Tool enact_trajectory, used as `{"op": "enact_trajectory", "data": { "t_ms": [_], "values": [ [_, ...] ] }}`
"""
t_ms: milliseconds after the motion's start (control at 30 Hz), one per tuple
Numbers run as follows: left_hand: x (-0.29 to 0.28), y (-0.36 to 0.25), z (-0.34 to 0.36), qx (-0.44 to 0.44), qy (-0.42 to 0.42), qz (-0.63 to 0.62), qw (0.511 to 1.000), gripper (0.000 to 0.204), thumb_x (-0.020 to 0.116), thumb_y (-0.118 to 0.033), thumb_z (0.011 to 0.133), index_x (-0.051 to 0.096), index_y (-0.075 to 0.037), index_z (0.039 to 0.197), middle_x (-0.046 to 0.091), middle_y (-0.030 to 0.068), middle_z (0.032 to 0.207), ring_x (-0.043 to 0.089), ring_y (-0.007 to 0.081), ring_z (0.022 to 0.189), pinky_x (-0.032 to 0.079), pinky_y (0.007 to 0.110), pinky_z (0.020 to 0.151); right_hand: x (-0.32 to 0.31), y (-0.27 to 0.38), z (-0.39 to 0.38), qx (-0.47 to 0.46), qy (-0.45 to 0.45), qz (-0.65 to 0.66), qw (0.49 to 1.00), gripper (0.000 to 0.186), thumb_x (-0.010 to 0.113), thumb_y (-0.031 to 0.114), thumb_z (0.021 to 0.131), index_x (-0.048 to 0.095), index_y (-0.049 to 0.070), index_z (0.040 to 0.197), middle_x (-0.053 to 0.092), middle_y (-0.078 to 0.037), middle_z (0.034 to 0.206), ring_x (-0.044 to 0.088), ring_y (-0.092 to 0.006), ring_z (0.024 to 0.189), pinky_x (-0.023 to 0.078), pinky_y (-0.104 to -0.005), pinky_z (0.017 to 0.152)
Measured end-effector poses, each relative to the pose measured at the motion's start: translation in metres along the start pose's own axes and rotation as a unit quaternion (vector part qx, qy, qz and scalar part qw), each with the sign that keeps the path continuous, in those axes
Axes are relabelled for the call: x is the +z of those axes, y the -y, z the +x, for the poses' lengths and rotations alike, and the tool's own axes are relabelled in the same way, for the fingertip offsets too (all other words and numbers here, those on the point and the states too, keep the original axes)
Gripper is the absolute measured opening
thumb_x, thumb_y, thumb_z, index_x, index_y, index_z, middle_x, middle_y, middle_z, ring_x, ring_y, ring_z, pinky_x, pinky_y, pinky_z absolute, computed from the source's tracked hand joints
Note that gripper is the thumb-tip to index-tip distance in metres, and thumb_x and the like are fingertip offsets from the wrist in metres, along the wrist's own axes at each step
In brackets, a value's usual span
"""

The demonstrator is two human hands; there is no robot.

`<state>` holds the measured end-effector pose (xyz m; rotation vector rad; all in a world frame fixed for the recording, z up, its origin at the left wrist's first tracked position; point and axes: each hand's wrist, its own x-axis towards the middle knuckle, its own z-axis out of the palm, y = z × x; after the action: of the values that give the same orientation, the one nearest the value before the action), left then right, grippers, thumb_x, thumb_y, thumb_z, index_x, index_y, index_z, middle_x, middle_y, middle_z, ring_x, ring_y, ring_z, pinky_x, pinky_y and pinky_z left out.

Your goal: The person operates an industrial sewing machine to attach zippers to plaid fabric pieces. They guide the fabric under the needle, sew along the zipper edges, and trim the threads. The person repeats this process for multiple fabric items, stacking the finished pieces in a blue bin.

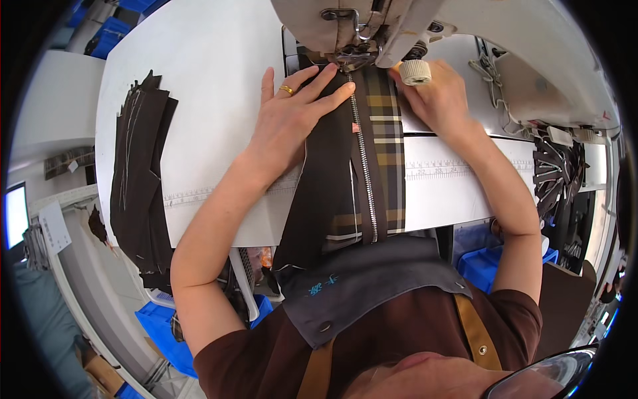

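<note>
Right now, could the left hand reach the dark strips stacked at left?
Likely yes: the left hand rests on dark fabric, and only white tabletop shows between it and the stacked strips.

Head-worn wide fisheye, facing down on white tabletop (206, 86) from close above.

This is a sewing workshop. A big, pale sewing machine (531, 60) sits at a smooth white table (199, 80), and a ruler strip (438, 169) runs across the table top. Checked cloth (395, 176) and a long metal zip (364, 166) reach up to the machine. On the left is a pile of dark cloth strips (141, 153) — lots of them. Blue bins (163, 332) are down below, and the person wears a dark apron (379, 269).
</note>
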<state>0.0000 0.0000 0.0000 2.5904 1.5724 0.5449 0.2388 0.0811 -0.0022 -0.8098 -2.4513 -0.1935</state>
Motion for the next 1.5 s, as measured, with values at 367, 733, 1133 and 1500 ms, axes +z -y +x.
{"op": "enact_trajectory", "data": {
  "t_ms": [367, 733, 1133, 1500],
  "values": [
    [-0.001, -0.001, 0.0, -0.004, -0.005, -0.009, 1.0, 0.067, 0.065, 0.005, 0.069, 0.055, -0.026, 0.128, 0.049, 0.0058, 0.137, 0.044, 0.026, 0.126, 0.019, 0.062, 0.108, 0.007, -0.025, 0.009, -0.001, 0.07, -0.028, 0.997, 0.01, 0.055, 0.017, 0.087, 0.059, 0.008, 0.091, 0.063, -0.01, 0.068, 0.062, -0.0304, 0.062, 0.046, -0.04, 0.052],
    [-0.002, -0.003, 0.001, -0.002, -0.014, -0.011, 1.0, 0.053, 0.068, -0.013, 0.077, 0.056, -0.025, 0.127, 0.051, 0.0073, 0.136, 0.045, 0.0271, 0.125, 0.017, 0.063, 0.107, 0.002, -0.022, 0.002, 0.062, -0.018, 0.081, 0.995, 0.009, 0.058, 0.013, 0.084, 0.055, 0.006, 0.089, 0.06, -0.011, 0.064, 0.06, -0.0319, 0.059, 0.045, -0.0419, 0.054],
    [-0.002, 0.0, -0.001, 0.008, -0.002, -0.006, 1.0, 0.06, 0.066, -0.003, 0.073, 0.055, -0.026, 0.127, 0.05, 0.0064, 0.136, 0.045, 0.0284, 0.126, 0.019, 0.066, 0.105, 0.0, -0.023, -0.001, 0.058, 0.016, 0.053, 0.997, 0.009, 0.059, 0.012, 0.084, 0.052, 0.006, 0.088, 0.06, -0.013, 0.066, 0.059, -0.0329, 0.059, 0.045, -0.0427, 0.054],
    [0.0, 0.003, 0.0, 0.023, 0.0, 0.014, 1.0, 0.062, 0.065, 0.0, 0.072, 0.054, -0.026, 0.128, 0.049, 0.0074, 0.137, 0.044, 0.0289, 0.128, 0.021, 0.067, 0.104, -0.001, 0.024, 0.001, 0.02, 0.068, 0.114, 0.991, 0.046, 0.059, 0.001, 0.079, 0.059, 0.019, 0.122, 0.056, -0.009, 0.077, 0.058, -0.0289, 0.058, 0.047, -0.0375, 0.051]
  ]
}}
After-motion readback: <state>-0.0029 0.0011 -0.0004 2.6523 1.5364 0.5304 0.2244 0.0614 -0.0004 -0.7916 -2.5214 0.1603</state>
